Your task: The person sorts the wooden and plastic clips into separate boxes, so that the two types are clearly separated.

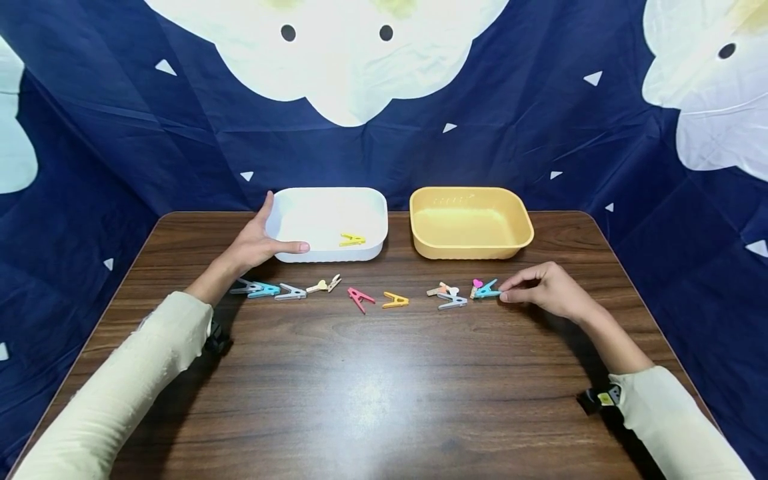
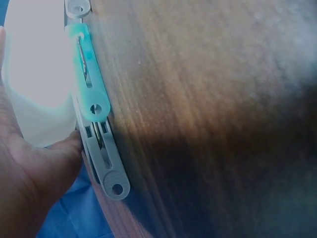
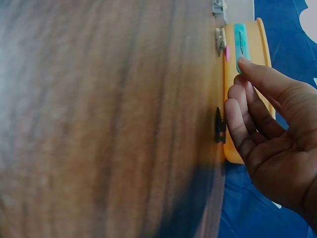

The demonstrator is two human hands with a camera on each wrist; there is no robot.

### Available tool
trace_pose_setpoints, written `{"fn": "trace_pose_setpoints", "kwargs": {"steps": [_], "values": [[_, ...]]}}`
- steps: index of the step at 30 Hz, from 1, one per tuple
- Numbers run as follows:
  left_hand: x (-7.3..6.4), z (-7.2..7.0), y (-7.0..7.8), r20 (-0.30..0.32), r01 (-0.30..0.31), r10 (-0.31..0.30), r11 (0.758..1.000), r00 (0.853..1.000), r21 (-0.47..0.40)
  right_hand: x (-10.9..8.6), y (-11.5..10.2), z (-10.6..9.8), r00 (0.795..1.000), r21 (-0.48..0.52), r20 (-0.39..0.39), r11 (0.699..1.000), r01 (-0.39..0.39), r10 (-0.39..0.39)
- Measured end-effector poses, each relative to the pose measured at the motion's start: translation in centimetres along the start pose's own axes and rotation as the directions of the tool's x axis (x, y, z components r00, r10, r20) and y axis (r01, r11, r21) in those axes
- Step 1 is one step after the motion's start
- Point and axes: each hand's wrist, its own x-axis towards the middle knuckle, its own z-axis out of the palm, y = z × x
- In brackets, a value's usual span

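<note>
My left hand (image 1: 255,245) is at the left end of the white bin (image 1: 328,257), thumb stretched along its front wall and fingers straight up its left side. A yellow clothespin (image 1: 352,239) lies inside that bin. Just below this hand are a light blue clothespin (image 2: 89,74) and grey clothespins (image 2: 114,183). Between thumb and fingertips, my right hand (image 1: 549,290) pinches a blue clothespin (image 3: 241,39) by one end, in front of the yellow bin (image 1: 471,252). Beside that clothespin is a small wooden clip with a pink heart (image 1: 477,283).
Along the brown table (image 1: 372,387) lie a red clothespin (image 1: 360,299), an orange clothespin (image 1: 395,300), a grey clothespin (image 1: 452,301) and several small wooden clips (image 1: 317,287). A black clip (image 3: 220,126) lies near the right hand. A dark blue cloth (image 1: 336,157) hangs behind.
</note>
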Motion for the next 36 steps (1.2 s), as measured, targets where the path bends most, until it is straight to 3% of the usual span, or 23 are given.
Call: {"fn": "trace_pose_setpoints", "kwargs": {"steps": [8,21,36], "values": [[0.2,0.0,-0.2,0.003,0.007,-0.007,1.000,1.000,0.013,0.4,-1.3,-0.2,0.998,0.068,-0.059,0.997,-0.024,0.028],[-0.1,0.1,-0.3,0.002,0.017,-0.017,1.000,1.000,0.011,1.9,-3.5,-0.5,0.991,0.152,-0.134,0.988,0.031,-0.011],[-0.1,0.0,0.0,-0.002,0.010,-0.010,1.000,1.000,0.009,4.5,-5.4,-1.1,0.963,0.098,-0.269,0.993,0.062,-0.034]]}}
